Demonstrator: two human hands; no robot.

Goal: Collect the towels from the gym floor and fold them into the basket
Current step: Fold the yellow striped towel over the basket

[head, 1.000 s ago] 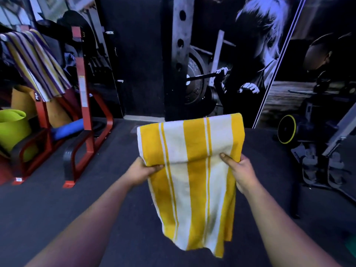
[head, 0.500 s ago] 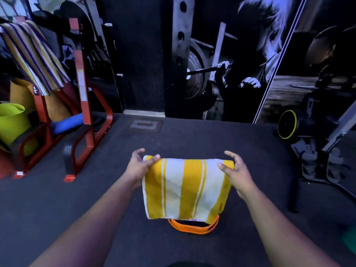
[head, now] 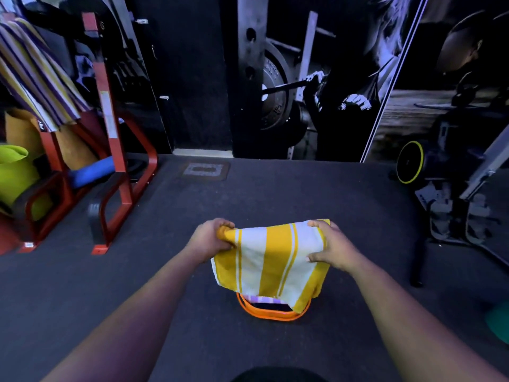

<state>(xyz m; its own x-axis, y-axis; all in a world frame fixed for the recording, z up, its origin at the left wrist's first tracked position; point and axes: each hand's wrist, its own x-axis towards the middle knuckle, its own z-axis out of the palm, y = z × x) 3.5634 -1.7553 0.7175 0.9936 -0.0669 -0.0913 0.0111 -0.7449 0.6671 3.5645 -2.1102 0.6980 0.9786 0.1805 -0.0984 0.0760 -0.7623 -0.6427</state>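
Observation:
A folded yellow-and-white striped towel (head: 271,260) hangs between my hands just above an orange-rimmed basket (head: 271,315) on the dark floor. My left hand (head: 210,239) grips the towel's left edge, bunching it. My right hand (head: 332,249) holds the right edge, thumb under and fingers over the top. The towel covers most of the basket; a strip of purple-striped cloth (head: 264,299) shows inside at its near rim. Another purple-and-yellow striped towel (head: 38,78) is draped over the red rack at the far left.
A red metal rack (head: 113,150) stands at the left, with a blue roll (head: 91,172) and a lime-green roll (head: 13,177) by it. Weight equipment with a yellow-rimmed wheel (head: 410,165) fills the right. A mural wall runs along the back. A green object (head: 500,321) lies at the right edge.
The towel went from hanging long at chest height to a shorter fold, lowered down over the basket. Both hands came down and closer to me with it.

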